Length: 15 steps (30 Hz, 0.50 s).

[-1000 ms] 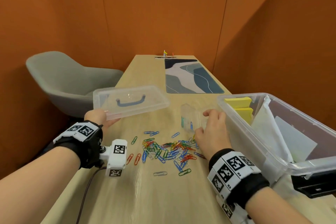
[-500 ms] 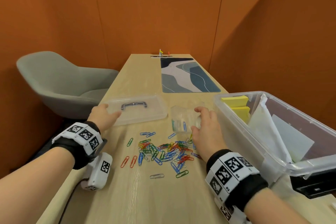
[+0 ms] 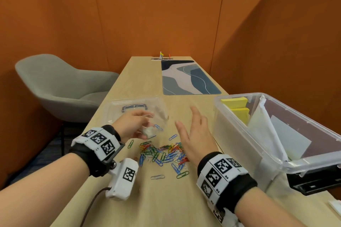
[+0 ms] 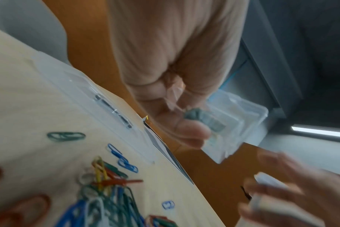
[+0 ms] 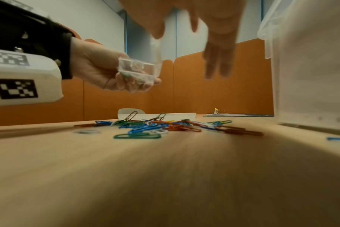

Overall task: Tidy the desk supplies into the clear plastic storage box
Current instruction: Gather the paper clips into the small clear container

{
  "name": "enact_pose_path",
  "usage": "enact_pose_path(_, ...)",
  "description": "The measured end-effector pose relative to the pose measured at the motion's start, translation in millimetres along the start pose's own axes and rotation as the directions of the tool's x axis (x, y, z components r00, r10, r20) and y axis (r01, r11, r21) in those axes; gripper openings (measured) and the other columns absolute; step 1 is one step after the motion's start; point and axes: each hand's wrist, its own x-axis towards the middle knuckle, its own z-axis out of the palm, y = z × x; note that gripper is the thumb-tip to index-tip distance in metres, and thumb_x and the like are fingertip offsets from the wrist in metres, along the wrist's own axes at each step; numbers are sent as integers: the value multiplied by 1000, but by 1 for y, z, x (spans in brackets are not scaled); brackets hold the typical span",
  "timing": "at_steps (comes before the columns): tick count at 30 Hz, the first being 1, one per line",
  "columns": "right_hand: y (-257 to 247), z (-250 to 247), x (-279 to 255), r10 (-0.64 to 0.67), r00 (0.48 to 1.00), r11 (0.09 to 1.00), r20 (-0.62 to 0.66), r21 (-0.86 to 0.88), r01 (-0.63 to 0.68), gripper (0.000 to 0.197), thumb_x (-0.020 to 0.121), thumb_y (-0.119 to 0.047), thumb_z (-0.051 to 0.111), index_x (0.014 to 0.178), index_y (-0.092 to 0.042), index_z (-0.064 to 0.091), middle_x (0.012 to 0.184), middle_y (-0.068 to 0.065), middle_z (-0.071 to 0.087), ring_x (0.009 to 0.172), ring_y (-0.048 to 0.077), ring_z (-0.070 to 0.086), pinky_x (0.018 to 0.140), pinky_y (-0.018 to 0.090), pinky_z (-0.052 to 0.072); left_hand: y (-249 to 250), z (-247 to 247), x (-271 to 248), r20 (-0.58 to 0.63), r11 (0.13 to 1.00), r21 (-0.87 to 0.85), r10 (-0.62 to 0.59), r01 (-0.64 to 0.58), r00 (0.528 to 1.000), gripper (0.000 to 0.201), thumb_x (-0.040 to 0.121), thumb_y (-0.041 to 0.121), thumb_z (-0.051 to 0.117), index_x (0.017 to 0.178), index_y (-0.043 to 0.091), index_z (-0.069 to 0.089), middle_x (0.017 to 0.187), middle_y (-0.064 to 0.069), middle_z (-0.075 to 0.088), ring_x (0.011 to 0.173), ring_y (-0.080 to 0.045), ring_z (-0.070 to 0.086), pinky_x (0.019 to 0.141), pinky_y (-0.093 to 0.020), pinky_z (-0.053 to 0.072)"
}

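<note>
Left hand (image 3: 132, 125) grips a small clear case (image 5: 140, 67) above the desk (image 3: 166, 199), just far-left of the paper clip pile (image 3: 162, 155). Right hand (image 3: 196, 138) hovers spread-fingered, holding nothing, between the pile and the clear storage box (image 3: 239, 143) on the right. Its lid (image 3: 118, 107) lies flat beyond the left hand. No writing is legible.

A small clear case (image 3: 155, 123) is held tilted above the desk, seemingly open, though blur hides detail. Coloured paperclips (image 3: 164, 155) lie heaped and scattered below it. The storage box (image 3: 276, 160) stands open at right, holding yellow notes (image 3: 235, 102) and papers (image 3: 276, 134); its lid (image 3: 118, 106) lies flat beyond the clips.
</note>
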Motion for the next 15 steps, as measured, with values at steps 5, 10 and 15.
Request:
enact_pose_path(5,7,7,-8,582,779,747,234,-532,-398,92,85,-68,34,147,-3,15,152,25,14,142,39,15,114,45,20,-7,-24,-1,-95,1000,7,-20,21,995,19,96,3,42,85,11,55,74,-7,56,60,-16,51,35,-17,45)
enact_pose_path(10,9,20,-10,469,815,801,339,-551,-232,98,82,-74,30,148,-4,11,153,23,13,141,38,14,114,44,19,-14,-31,-6,-93,996,87,18,-10,995,16,93,2,44,89,6,59,74,-7,58,60,-17,53,39,-19,48)
enact_pose_path(15,7,17,-14,394,881,862,261,-438,-256,89,87,-68,28,146,-3,17,152,19,18,141,33,17,113,45,23,-12,-32,-8,-104,997,72,19,-11,994,19,93,0,44,82,8,57,74,-8,58,61,-19,54,39,-19,50)
